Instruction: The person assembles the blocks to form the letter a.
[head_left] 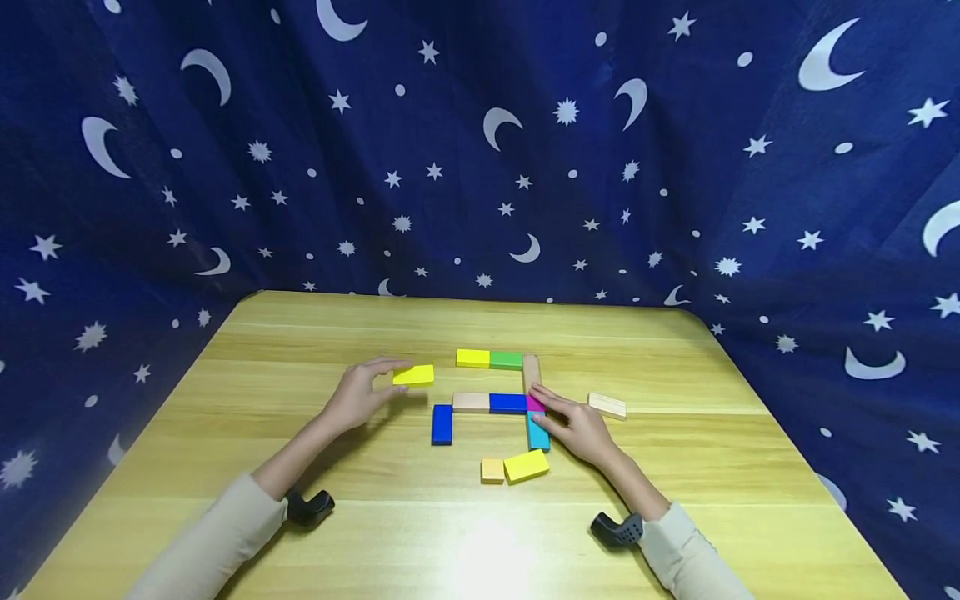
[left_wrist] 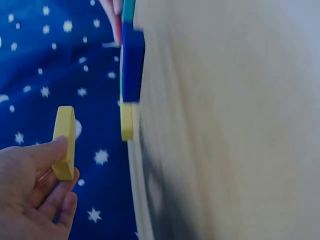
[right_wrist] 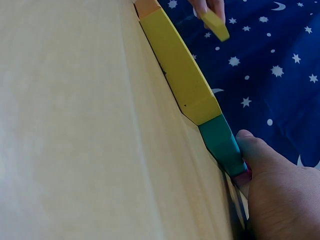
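My left hand [head_left: 358, 395] pinches a yellow wooden block [head_left: 414, 375] between thumb and fingers, raised off the table left of the laid-out blocks. The left wrist view shows the thumb on the face of this yellow block [left_wrist: 64, 145]. Over at the right side of the layout, my right hand [head_left: 583, 427] holds a small magenta block [head_left: 535, 403], with fingertips on its far side and thumb on its near side. That block sits between a plain wood block [head_left: 531, 373] and a cyan block [head_left: 537, 433]. In the right wrist view the thumb lies beside the cyan block [right_wrist: 222, 145]; the other fingers are hidden.
A yellow block [head_left: 472, 358] and a green block [head_left: 506, 361] form the far row. Nearer are a plain wood block [head_left: 471, 403] and two blue blocks [head_left: 507, 404]. An orange block [head_left: 492, 471] and another yellow block [head_left: 527, 466] lie in front; a pale block [head_left: 607, 406] lies right.
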